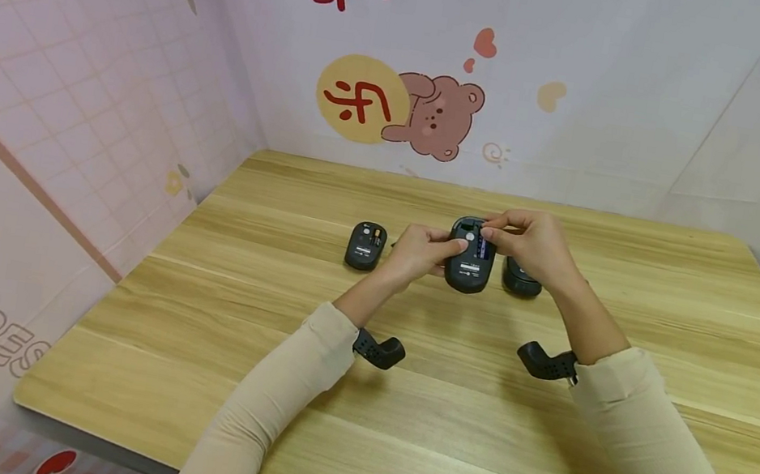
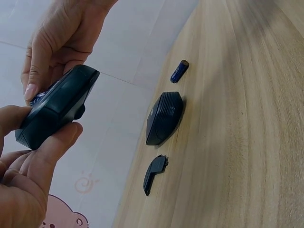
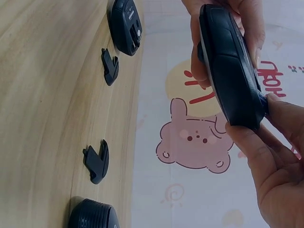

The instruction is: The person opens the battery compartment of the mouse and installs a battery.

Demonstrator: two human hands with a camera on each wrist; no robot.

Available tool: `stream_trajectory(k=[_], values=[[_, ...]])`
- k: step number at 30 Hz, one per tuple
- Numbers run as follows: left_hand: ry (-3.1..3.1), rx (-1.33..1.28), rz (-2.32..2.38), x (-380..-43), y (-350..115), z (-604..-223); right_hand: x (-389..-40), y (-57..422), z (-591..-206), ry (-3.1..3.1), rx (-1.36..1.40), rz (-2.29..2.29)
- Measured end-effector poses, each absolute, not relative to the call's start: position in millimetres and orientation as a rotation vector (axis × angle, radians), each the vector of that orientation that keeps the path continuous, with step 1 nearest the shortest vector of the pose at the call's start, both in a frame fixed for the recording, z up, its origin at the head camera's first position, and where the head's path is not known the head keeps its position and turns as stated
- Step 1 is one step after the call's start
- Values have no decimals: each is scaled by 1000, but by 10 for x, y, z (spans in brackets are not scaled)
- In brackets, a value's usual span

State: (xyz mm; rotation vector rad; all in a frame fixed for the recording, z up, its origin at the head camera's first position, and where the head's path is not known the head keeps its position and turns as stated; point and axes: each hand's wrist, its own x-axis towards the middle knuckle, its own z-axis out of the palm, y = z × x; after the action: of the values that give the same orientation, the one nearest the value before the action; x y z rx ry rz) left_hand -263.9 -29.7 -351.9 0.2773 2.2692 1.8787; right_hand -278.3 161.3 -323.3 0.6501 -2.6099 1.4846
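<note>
My left hand (image 1: 414, 257) holds a black computer mouse (image 1: 467, 277) above the table, its underside turned up and the battery compartment uncovered. A blue battery (image 1: 485, 248) lies at that compartment's right side. At its upper end my right hand (image 1: 536, 248) pinches with thumb and fingertips, close against the mouse's edge. In the right wrist view a bit of blue shows beside the thumb; the mouse body hides the rest. A second blue battery (image 2: 179, 71) lies loose on the table in the left wrist view.
Left of my hands lies another upturned mouse (image 1: 363, 254) with a battery in its open compartment. A third mouse (image 1: 522, 284) sits partly behind my right hand. Two black battery covers (image 3: 110, 70) lie between these mice. A printed sheet (image 1: 589, 121) stands behind the wooden table (image 1: 442, 410).
</note>
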Motion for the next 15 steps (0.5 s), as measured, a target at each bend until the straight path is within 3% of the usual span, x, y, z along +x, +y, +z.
stream_trajectory(k=[15], values=[[2265,229,1875,-2646,-282,-3542,-2808,1592,-3288,-2603,595,1517]])
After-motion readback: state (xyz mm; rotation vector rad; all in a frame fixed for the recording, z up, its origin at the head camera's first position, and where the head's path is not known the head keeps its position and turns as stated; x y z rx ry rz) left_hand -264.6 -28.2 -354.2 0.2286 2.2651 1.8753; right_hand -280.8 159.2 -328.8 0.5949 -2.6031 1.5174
